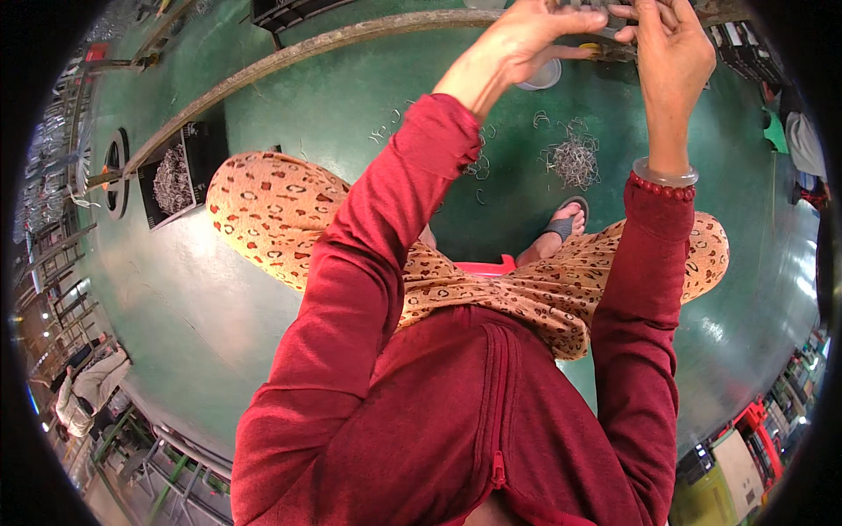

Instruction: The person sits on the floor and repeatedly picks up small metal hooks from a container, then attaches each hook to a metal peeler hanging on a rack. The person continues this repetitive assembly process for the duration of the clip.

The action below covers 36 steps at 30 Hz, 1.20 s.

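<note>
Both my hands are raised close together at the top edge of the view, over a metal bar or rack. My left hand has its thumb and a lower finger pointing right, the other fingers bent and partly cut off. My right hand is closed, its thumb and fingertips drawn together near the left thumb. Whatever they hold is too small and too near the edge to make out. Below them on the green floor lies a loose pile of small bent wire hooks. A whitish tub stands under my left hand.
A long bar curves across the front. At the left stand a black box of wire pieces and a black ring. More hooks lie scattered near my feet. Dark racks are at the upper right. Another person is far left.
</note>
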### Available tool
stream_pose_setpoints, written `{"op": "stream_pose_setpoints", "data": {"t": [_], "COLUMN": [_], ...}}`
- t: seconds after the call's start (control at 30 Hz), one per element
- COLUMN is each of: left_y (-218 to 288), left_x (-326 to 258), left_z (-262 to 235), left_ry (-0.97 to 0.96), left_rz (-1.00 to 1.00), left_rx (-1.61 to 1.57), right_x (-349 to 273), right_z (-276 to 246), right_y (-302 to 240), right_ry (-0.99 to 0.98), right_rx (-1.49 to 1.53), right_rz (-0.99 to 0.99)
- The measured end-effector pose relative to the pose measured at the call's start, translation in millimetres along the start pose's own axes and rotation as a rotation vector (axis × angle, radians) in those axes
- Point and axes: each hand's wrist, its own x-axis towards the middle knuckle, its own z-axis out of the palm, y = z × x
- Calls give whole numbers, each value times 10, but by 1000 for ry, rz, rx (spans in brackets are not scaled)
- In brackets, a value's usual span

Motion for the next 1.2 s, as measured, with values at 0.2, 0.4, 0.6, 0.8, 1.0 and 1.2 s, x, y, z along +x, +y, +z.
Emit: {"op": "stream_pose_setpoints", "data": {"t": [0.2,0.4,0.6,0.8,1.0,1.2], "left_y": [-587,-1491,-1711,-1824,-2172,-2579], "left_x": [-309,-676,-927,-815,-407,16], "left_z": [-1003,-1678,-2026,-2010,-1651,-1352], "left_ry": [242,484,461,353,207,313], "left_rz": [-180,-378,-303,-122,-50,-205], "left_rx": [547,1121,1507,1538,1489,1434], "right_x": [25,14,-20,-24,-3,-26], "right_z": [113,182,259,228,92,93], "right_y": [18,104,169,20,238,208], "right_ry": [-37,-19,4,17,7,-2], "right_rx": [77,74,66,75,60,151], "right_rz": [100,-4,-47,68,39,1]}}
